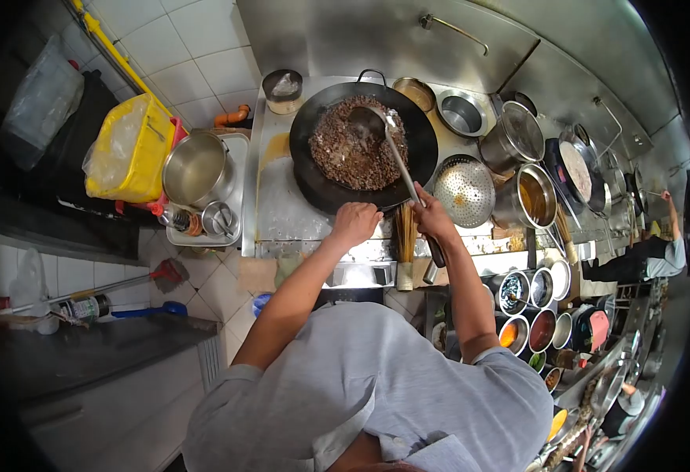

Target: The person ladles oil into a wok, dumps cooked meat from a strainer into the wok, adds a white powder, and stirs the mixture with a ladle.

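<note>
A black wok [304, 175] on the stove holds brown minced food [341, 153]. My right hand [434, 216] is wrapped round the handle of a long ladle [398, 157], whose bowl rests in the food. At the wok's near edge is my left hand [357, 223], its fingers curled together; whether it grips the rim or anything else is hidden. Just right of the wok lies a perforated strainer [464, 190]. A bamboo brush [405, 236] stands between my hands, at the stove's front.
Metal pots [512, 135] and a pot of brown liquid [535, 197] stand at the right, above bowls of sauces [542, 329]. On the left are a steel pot [195, 169] and a yellow basket [129, 149]. Another person [664, 256] works at far right.
</note>
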The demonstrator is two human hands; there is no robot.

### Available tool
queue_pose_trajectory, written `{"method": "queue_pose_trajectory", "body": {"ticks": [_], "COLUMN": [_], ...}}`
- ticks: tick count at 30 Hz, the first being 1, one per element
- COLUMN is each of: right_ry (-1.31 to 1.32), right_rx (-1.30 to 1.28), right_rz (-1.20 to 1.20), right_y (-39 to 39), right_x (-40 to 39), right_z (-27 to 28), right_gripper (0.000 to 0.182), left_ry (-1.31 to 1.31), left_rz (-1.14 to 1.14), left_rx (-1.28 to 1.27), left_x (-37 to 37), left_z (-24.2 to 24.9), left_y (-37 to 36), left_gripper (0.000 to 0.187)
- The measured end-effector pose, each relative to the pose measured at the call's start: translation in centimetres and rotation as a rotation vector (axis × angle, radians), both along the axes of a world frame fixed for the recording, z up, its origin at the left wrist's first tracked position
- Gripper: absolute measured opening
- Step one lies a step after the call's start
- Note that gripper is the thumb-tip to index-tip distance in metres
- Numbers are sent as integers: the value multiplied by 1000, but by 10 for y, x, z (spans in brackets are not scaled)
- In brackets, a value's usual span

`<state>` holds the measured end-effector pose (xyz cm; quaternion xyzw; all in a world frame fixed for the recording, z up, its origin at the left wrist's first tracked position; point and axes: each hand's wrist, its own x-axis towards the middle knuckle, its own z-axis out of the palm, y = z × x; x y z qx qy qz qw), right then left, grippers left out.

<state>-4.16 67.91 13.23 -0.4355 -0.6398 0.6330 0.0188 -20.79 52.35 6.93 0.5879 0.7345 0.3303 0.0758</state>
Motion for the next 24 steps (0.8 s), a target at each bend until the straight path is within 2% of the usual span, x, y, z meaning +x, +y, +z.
{"method": "queue_pose_trajectory", "body": {"ticks": [4,6,7,8,10,12,13,16,17,19,21,22,24], "right_ry": [12,-127,-249,-249,-72,-39,-48,269,183,97,-127,-129,-37], "right_rx": [673,942,777,777,615,487,511,1126,937,743,39,38,-343], "right_rz": [67,21,32,30,60,54,102,231,234,240,122,120,-58], "right_y": [29,30,19,20,18,11,0,-17,-32,-51,-62,-60,-48], "right_x": [-5,-12,-18,-17,-16,-3,5,40,53,60,61,60,54], "right_z": [-46,-52,-21,-28,-46,-55,-34,-60,-38,21,65,63,44], "right_gripper": [63,64,63,63,61,61,61,60,59,59,58,58,56], "left_ry": [2,15,15,15,16,6,4,-9,-7,-5,30,28,29], "left_rz": [7,25,22,19,15,23,17,23,15,12,10,8,10], "left_rx": [14,-17,-17,-15,-12,-10,-10,-8,6,14,10,10,-8], "left_x": [1,1,2,1,0,2,2,0,0,-1,-1,0,0], "left_z": [-3,-1,-1,-1,0,1,3,4,2,-2,-4,-4,-5], "left_y": [0,0,1,1,2,1,1,1,1,-1,1,2,2], "left_gripper": [31,31,31,31,31,31,31,31,30,29,29,29,29]}}
